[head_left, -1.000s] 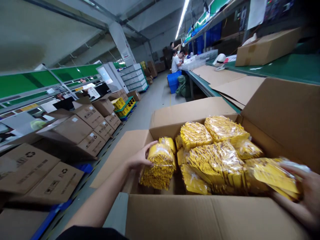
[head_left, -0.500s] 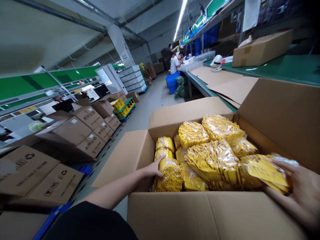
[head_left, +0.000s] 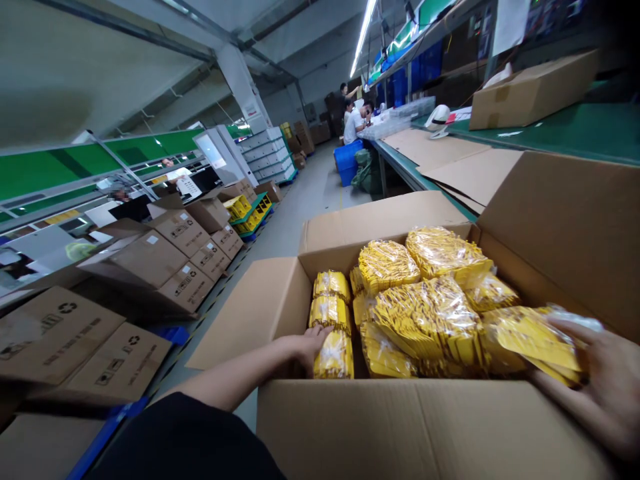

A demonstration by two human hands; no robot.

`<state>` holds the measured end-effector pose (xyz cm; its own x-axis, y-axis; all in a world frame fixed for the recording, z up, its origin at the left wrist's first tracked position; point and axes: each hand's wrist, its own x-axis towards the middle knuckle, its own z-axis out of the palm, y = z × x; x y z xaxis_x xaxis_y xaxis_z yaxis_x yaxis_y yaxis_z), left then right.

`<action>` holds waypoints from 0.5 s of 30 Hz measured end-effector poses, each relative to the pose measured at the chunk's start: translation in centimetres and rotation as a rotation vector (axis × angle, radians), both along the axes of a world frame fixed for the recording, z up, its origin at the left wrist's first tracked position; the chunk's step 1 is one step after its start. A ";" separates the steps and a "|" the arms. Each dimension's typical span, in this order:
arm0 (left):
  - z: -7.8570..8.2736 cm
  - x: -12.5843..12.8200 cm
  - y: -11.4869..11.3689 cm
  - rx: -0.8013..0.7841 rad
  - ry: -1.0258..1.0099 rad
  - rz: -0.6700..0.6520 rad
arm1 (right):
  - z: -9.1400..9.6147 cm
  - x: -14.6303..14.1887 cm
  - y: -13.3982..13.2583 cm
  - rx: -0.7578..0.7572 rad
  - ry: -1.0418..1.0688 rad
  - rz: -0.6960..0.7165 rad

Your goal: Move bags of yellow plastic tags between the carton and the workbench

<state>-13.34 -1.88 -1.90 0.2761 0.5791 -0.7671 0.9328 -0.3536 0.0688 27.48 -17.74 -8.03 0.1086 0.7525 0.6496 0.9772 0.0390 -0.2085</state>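
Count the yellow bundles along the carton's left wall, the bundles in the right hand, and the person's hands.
Yellow bundles along the left wall of the cardboard carton: 3
Bundle in the right hand: 1
Left hand and right hand: 2
Total: 6

We watched from a camera worn on the head, facing forward and down. It sat close above an open cardboard carton (head_left: 415,427), and the long factory aisle (head_left: 305,193) stretched away past the carton's far flap (head_left: 385,220).
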 end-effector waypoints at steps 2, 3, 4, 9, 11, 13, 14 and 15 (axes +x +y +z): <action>-0.6 0.2 -0.2 -0.006 0.061 -0.036 | 0.4 -0.2 0.0 0.014 -0.038 -0.017; -0.8 0.2 -0.3 -0.013 0.055 -0.045 | 0.6 -0.3 0.0 0.019 -0.046 -0.023; -1.1 0.2 -0.5 -0.017 0.039 -0.054 | 0.9 -0.4 -0.1 0.022 -0.056 -0.022; -2.1 0.3 -1.0 0.061 0.064 -0.070 | 1.5 -0.7 -0.3 0.014 -0.061 -0.011; -2.4 -0.1 -0.9 0.051 0.068 -0.072 | 1.3 -0.6 -0.3 0.011 -0.054 -0.016; -2.6 -0.7 -0.7 0.045 0.000 -0.073 | 0.9 -0.4 -0.2 0.027 -0.038 -0.012; -2.7 -1.1 -0.6 0.063 -0.046 -0.064 | 0.6 -0.2 -0.2 0.034 -0.032 -0.003; -2.8 -1.4 -0.5 0.098 -0.093 -0.053 | 0.3 -0.1 -0.1 0.030 -0.024 0.008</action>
<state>-14.77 -2.41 -4.67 0.3753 0.6329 -0.6772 0.9040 -0.4112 0.1167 27.40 -17.88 -7.68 0.0869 0.7336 0.6740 0.9816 0.0525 -0.1838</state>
